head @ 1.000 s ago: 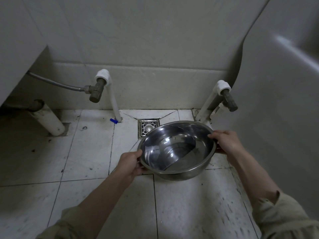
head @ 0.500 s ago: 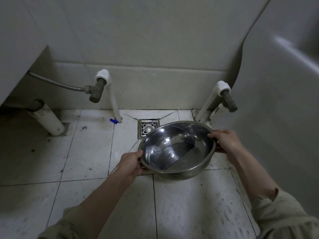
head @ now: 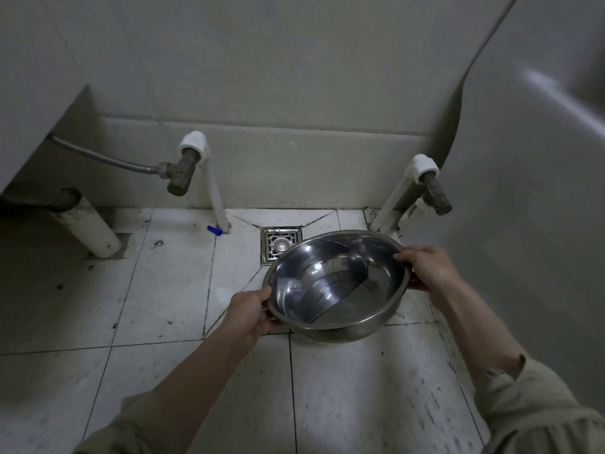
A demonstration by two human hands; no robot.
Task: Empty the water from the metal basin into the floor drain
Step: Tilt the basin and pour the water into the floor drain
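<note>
A round metal basin (head: pixel 327 286) hangs above the tiled floor, tilted slightly with a shallow pool of water inside. My left hand (head: pixel 248 309) grips its near left rim, thumb over the edge. My right hand (head: pixel 425 267) grips the right rim. The square metal floor drain (head: pixel 276 245) lies just beyond the basin's far left edge, partly covered by the rim.
A white pipe with a brass valve (head: pixel 188 168) and braided hose (head: pixel 101 157) rises left of the drain. Another valve (head: pixel 432 188) stands at the right by a large white fixture (head: pixel 523 191). A thick pipe (head: pixel 88 227) enters the floor far left. A small blue cap (head: pixel 213 230) lies on the tiles.
The basin and both hands have barely shifted. The water inside has moved a little.
</note>
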